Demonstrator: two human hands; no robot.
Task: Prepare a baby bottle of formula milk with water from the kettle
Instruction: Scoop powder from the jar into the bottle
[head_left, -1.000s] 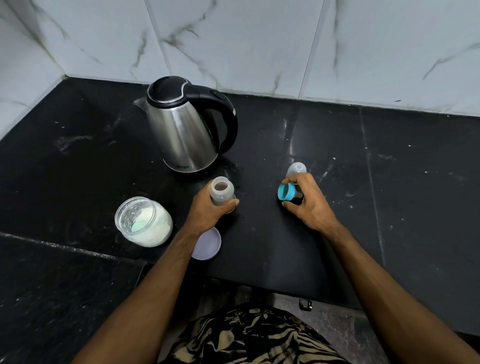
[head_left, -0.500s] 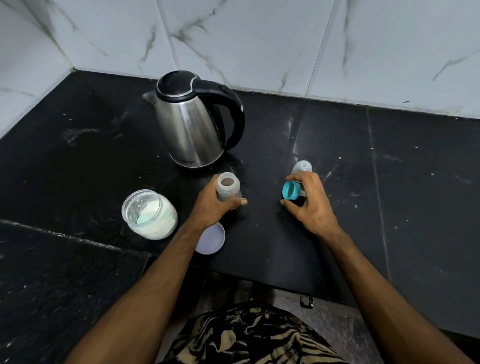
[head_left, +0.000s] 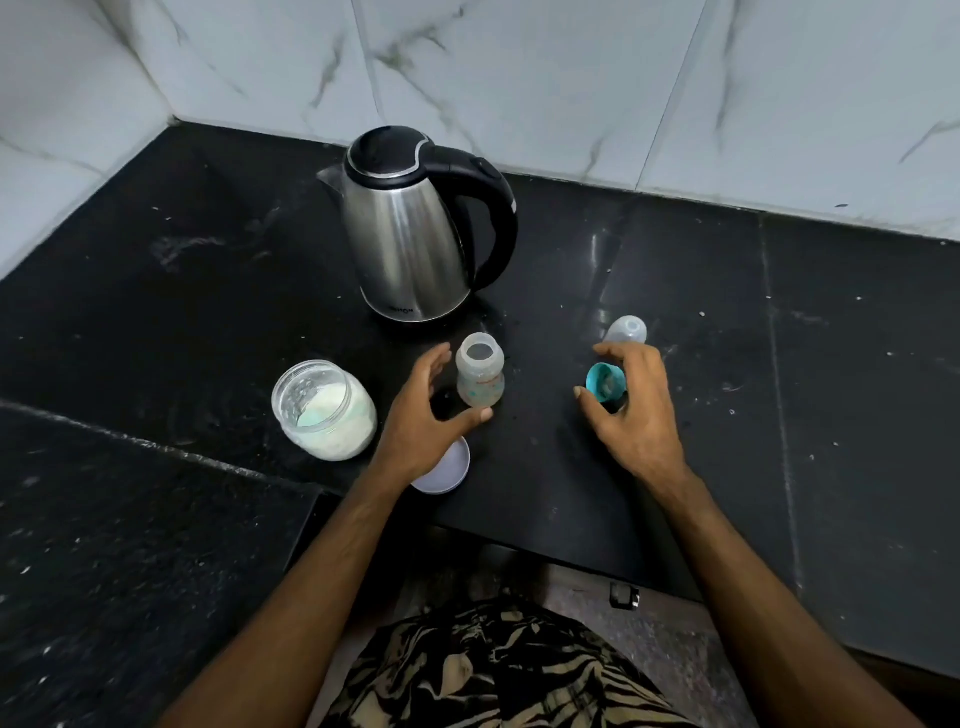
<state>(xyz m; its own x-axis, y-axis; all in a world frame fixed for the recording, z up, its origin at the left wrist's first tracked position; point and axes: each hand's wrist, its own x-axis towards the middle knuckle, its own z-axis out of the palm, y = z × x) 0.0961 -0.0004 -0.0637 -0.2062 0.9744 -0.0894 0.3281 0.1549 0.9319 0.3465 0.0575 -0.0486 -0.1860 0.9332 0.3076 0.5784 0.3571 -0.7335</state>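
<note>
Black polished stone table (head_left: 675, 441), speckled, meets white marbled wall tiles (head_left: 519, 78) at the back and left; its near edge steps down to a lower rough dark slab (head_left: 130, 545) at left. Small clear plastic baby bottle (head_left: 480, 376) stands upright and uncapped, just in front of the stainless steel kettle with black lid and handle (head_left: 410, 234); contents hard to make out. Left hand (head_left: 426, 421) open beside it, fingers (head_left: 434, 364) spread, thumb just below the base, contact unclear. Left palm hides part of a flat pale lilac round lid (head_left: 447, 475) near the table edge. Open glass jar of white powder (head_left: 324, 410) sits left of that hand. Right hand (head_left: 636, 410), fingers loosely curled over the teal bottle collar with teat (head_left: 602, 383); a true grip cannot be told. Clear domed bottle cap (head_left: 628, 330) behind, partly covered by fingertips. Bare table lies right of the right hand.
</note>
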